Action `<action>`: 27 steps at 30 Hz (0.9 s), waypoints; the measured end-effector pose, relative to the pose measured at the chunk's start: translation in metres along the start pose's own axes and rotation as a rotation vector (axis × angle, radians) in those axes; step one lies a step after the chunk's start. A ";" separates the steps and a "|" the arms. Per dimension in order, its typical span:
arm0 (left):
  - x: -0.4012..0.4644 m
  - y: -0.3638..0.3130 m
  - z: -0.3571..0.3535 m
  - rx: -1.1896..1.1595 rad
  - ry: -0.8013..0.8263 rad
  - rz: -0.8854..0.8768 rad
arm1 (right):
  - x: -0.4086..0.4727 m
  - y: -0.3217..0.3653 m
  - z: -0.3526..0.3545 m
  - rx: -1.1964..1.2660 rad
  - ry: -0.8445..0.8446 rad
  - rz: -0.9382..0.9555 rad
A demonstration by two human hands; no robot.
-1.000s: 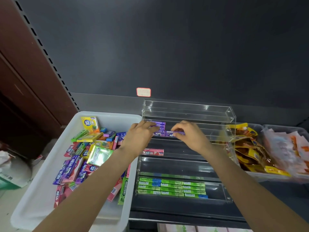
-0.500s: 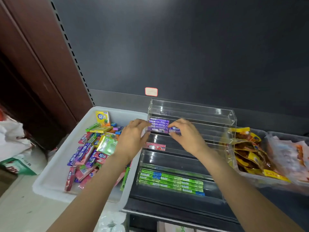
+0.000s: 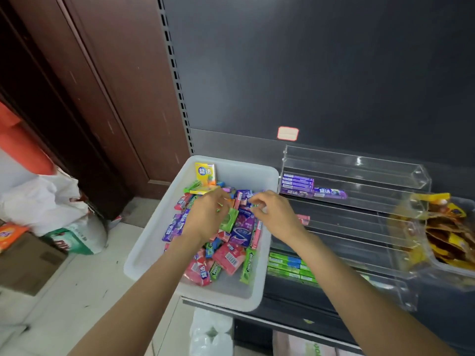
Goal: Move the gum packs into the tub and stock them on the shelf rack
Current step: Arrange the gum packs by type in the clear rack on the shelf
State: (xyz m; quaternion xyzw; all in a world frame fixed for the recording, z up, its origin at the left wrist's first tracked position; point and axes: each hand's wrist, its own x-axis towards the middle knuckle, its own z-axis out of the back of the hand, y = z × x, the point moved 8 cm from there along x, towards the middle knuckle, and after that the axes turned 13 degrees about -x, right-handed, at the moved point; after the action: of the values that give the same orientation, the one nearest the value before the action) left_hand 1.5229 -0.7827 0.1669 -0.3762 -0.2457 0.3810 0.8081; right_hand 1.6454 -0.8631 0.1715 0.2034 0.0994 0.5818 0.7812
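The white tub (image 3: 144,255) holds a loose pile of gum packs (image 3: 232,242) in purple, pink, green and yellow. Both my hands hover over the pile's far half. My left hand (image 3: 205,217) has its fingers curled down onto the packs. My right hand (image 3: 276,214) curls its thumb and forefinger at a purple pack (image 3: 244,195). Whether either hand actually holds a pack is hidden. To the right stands the clear tiered rack (image 3: 359,165). It has purple packs (image 3: 298,185) on an upper tier, one pink pack (image 3: 303,219) lower down, and green packs (image 3: 288,265) on the bottom tier.
A clear bin of yellow snack bags (image 3: 447,232) sits right of the rack. Left of the shelf, a white bag (image 3: 43,199), a green-and-white sack (image 3: 77,240) and a cardboard box (image 3: 28,263) stand on the floor. A dark back panel rises behind the shelf.
Both hands left the purple packs on the rack's upper tier and moved left over the tub's pile. My view swung left and down.
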 end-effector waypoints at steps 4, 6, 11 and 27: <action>0.020 0.026 -0.003 0.075 0.148 -0.010 | 0.019 0.008 -0.027 -0.020 0.045 -0.110; 0.026 0.040 -0.011 0.173 0.263 -0.017 | 0.024 0.012 -0.045 -0.046 0.124 -0.142; 0.025 0.059 -0.023 0.468 0.397 -0.079 | 0.025 0.016 -0.083 -0.096 0.313 -0.194; 0.048 0.058 0.005 0.360 0.212 -0.239 | 0.053 -0.006 -0.082 -0.012 0.185 -0.371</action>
State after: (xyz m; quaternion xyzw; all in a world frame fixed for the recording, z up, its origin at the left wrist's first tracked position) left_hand 1.5224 -0.7174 0.1295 -0.2325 -0.1303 0.2785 0.9227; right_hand 1.6341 -0.7979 0.1000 0.1227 0.2029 0.4447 0.8637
